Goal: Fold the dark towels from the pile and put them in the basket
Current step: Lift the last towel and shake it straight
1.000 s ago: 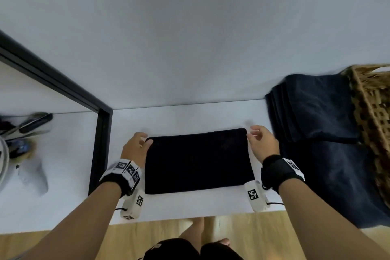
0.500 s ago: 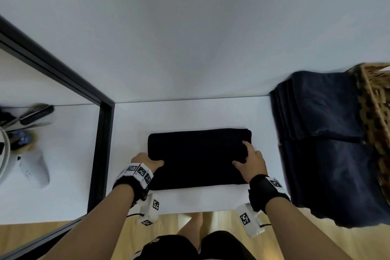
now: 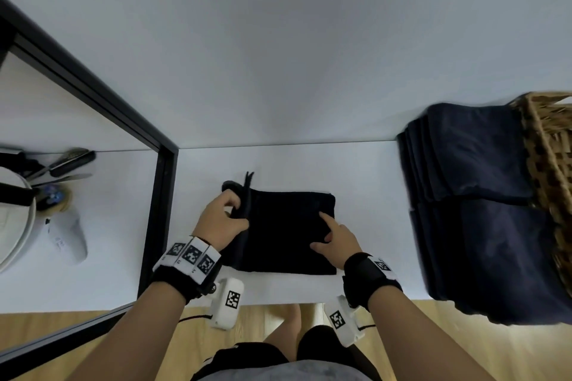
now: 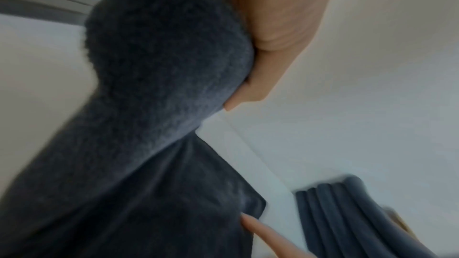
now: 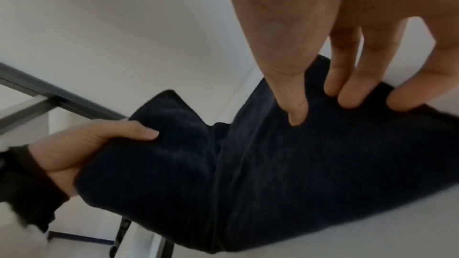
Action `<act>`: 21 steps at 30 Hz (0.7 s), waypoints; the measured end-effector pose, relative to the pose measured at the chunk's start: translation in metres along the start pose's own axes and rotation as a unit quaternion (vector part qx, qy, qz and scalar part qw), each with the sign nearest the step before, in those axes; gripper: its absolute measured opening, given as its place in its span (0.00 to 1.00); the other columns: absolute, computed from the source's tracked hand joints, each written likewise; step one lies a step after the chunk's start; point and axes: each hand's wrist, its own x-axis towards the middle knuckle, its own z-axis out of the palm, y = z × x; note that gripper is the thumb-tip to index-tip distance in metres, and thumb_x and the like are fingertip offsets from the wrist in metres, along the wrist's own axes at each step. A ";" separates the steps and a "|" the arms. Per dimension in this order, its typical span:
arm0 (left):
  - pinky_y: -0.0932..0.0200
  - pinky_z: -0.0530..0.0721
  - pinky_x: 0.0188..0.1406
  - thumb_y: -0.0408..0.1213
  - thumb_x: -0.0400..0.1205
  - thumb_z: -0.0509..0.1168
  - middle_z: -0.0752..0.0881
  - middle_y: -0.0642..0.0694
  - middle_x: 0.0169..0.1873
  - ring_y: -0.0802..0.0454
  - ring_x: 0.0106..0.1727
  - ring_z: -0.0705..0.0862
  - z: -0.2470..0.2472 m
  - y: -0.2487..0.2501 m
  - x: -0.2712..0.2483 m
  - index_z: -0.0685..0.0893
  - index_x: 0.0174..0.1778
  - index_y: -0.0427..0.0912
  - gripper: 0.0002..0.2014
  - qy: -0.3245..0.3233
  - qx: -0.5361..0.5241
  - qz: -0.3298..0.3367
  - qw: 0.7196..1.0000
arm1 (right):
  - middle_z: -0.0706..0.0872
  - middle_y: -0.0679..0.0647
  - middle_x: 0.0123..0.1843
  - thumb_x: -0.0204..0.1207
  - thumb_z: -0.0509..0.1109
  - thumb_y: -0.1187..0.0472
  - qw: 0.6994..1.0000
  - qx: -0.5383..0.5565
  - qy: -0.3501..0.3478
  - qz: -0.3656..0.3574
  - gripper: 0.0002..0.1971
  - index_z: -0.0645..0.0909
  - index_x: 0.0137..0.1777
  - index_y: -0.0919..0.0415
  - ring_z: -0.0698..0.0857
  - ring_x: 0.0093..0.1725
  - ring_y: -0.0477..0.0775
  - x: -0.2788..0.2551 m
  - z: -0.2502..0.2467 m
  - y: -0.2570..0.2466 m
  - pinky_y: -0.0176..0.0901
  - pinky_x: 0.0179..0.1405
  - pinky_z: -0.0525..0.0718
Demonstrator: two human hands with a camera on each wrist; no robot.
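Observation:
A dark towel [image 3: 288, 235], folded into a band, lies on the white table [image 3: 278, 164] in front of me. My left hand [image 3: 230, 213] grips its left end, which stands raised off the table; the thumb [image 5: 139, 130] lies on top of the cloth [image 5: 273, 183]. My right hand [image 3: 326, 233] presses straight fingers [image 5: 298, 109] down on the towel's right half. The pile of dark towels [image 3: 483, 195] hangs over the table's right end. Behind the pile, the wicker basket [image 3: 551, 145] shows at the far right edge.
A black frame post [image 3: 159, 201] stands just left of the towel. Beyond it, another white surface holds utensils [image 3: 62, 164], a white object [image 3: 66, 238] and a plate rim [image 3: 18, 235]. The table's front edge runs below my wrists, above the wooden floor [image 3: 464, 349].
My left hand has taken hold of the towel's left end and lifted it up and rightward. My right hand has slid onto the towel's right half and presses there.

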 end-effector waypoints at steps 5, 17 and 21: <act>0.74 0.77 0.38 0.35 0.72 0.75 0.80 0.56 0.49 0.60 0.34 0.80 0.056 0.033 -0.017 0.79 0.51 0.52 0.16 -0.042 0.058 0.087 0.994 | 0.89 0.55 0.53 0.88 0.57 0.48 0.973 0.225 0.013 0.041 0.18 0.84 0.63 0.57 0.88 0.55 0.55 -0.006 -0.006 -0.025 0.48 0.60 0.84; 0.56 0.85 0.43 0.33 0.80 0.65 0.85 0.49 0.39 0.51 0.38 0.86 0.050 -0.028 0.004 0.82 0.49 0.48 0.06 0.020 0.086 -0.040 0.995 | 0.83 0.55 0.64 0.72 0.77 0.52 0.983 0.163 0.037 0.070 0.31 0.75 0.74 0.60 0.82 0.63 0.56 0.012 0.014 -0.030 0.37 0.59 0.76; 0.60 0.74 0.39 0.46 0.79 0.69 0.83 0.47 0.41 0.53 0.41 0.82 0.049 -0.042 0.012 0.77 0.54 0.48 0.12 0.035 0.115 -0.068 0.990 | 0.85 0.45 0.43 0.70 0.73 0.52 0.971 0.217 0.083 0.049 0.09 0.81 0.47 0.53 0.84 0.46 0.50 0.003 -0.001 -0.031 0.31 0.34 0.75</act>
